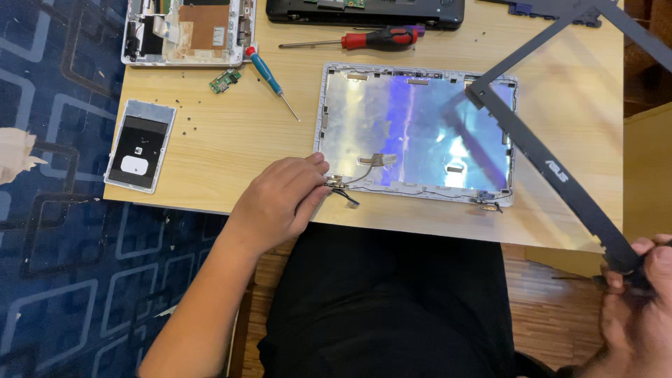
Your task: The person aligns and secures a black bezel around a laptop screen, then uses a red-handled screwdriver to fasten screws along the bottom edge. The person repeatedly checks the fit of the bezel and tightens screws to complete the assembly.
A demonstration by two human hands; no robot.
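A silver laptop lid shell lies open-side up on the wooden table, its foil lining shiny, thin cables running along its near edge. My left hand rests at the shell's near left corner, fingers pinching the hinge and cable end there. My right hand, low at the right edge, grips one corner of a dark screen bezel frame, lifted off the shell and held tilted in the air above its right side.
A red-handled screwdriver and a blue-handled one lie behind the shell. A small green circuit board, a white opened chassis, a dark laptop base, a flat white cover and loose screws are on the table. Blue carpet lies left.
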